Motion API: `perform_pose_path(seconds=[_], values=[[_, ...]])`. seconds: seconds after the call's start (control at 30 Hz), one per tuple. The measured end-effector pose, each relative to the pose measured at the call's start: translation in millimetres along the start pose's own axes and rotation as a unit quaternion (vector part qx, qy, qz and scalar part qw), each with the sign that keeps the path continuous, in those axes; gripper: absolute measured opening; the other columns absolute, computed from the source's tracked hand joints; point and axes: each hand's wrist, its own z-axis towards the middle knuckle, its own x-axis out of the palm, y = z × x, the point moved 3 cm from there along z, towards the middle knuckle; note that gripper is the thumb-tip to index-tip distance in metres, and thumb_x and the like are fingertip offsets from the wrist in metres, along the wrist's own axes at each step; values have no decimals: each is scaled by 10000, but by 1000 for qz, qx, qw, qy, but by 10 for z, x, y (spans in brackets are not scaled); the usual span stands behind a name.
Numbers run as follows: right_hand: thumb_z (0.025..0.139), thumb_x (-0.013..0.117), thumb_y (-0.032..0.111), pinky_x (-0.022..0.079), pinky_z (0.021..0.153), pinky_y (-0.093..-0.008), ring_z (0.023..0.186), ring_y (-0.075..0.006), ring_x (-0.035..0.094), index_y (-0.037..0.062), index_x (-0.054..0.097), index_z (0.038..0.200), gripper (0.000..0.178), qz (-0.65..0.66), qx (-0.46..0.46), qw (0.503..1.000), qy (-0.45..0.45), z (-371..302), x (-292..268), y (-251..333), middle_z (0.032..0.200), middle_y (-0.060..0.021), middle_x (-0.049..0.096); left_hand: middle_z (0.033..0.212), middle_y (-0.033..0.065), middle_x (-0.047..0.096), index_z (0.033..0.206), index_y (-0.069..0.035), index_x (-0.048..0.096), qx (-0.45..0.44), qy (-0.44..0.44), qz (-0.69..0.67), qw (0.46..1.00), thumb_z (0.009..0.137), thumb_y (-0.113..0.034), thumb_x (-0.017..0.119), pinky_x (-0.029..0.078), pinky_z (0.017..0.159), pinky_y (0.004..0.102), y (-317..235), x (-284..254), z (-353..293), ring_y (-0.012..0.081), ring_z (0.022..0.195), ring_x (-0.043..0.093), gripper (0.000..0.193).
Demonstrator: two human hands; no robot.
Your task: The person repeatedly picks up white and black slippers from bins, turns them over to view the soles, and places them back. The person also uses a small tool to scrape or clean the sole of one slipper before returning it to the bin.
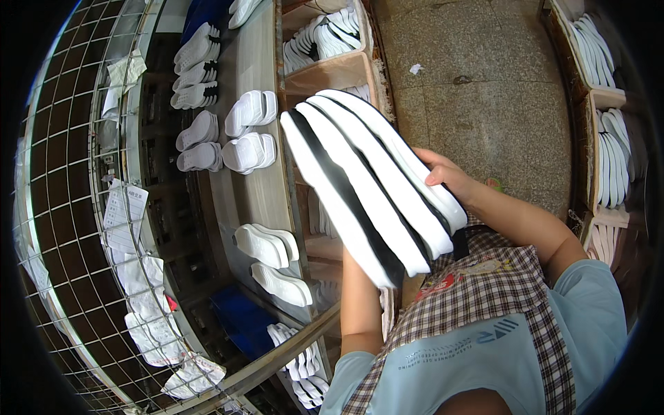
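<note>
A stack of several white shoe soles (373, 183) with black edging is held up slantwise in front of my chest. My right hand (446, 173) grips the stack's right side, its thumb and fingers closed on the outermost sole. From below, my left forearm (361, 304) reaches up behind the near left end of the stack. The soles cover my left hand, so its fingers do not show.
To the left runs a metal conveyor (259, 66) carrying white soles (250, 133) in small groups. Beyond it stands a wire mesh (76, 207) with papers. Bins of soles (325, 38) line the conveyor; more racked soles (612, 162) stand right of the speckled floor (484, 104).
</note>
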Motion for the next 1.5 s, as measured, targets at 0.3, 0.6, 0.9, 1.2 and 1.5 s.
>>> perform_pose_path(seconds=[0.3, 0.6, 0.9, 1.2, 1.5], values=[[746, 412, 221, 577, 747, -387, 861, -310, 668, -62, 473, 1254, 585, 402, 60, 904, 134, -87, -215, -185, 1063, -262, 609, 651, 2, 362, 1424, -85, 279, 31, 55, -79, 995, 834, -189, 658, 387, 440, 203, -147, 76, -124, 85, 530, 377, 708], [666, 492, 238, 556, 808, -402, 938, -306, 643, -8, 324, 1353, 750, 243, 50, 968, 33, -133, -255, -35, 1133, -232, 571, 751, 8, 384, 1334, -73, 382, 51, 35, -14, 998, 885, -192, 577, 332, 533, 232, -134, 182, -31, 112, 627, 366, 504], [663, 689, 519, 415, 995, -423, 1247, -293, 416, 78, 154, 1433, 1037, -48, 131, 989, -42, 23, -105, -219, 1361, -185, 367, 1271, 169, 466, 1397, 15, 212, 5, -235, 448, 863, 931, -149, 514, 406, 933, 305, -226, 7, -92, 188, 1115, 493, 578], [796, 625, 313, 594, 630, -351, 725, -224, 691, -54, 571, 1129, 498, 138, 227, 964, -1, 221, -106, -483, 914, -195, 666, 1276, 179, 454, 1357, 48, 306, 285, -399, 796, 353, 756, -258, 725, 292, 1034, 433, -1107, -200, -1296, 296, 1178, 427, 794], [860, 598, 339, 592, 643, -339, 735, -194, 691, -27, 589, 1123, 451, 172, 268, 948, -6, 360, -89, -747, 927, -181, 668, 1207, 179, 565, 1165, 32, 522, 335, -328, 869, 157, 790, -91, 658, 226, 1051, 545, -1618, -527, -1822, 356, 1197, 476, 418]])
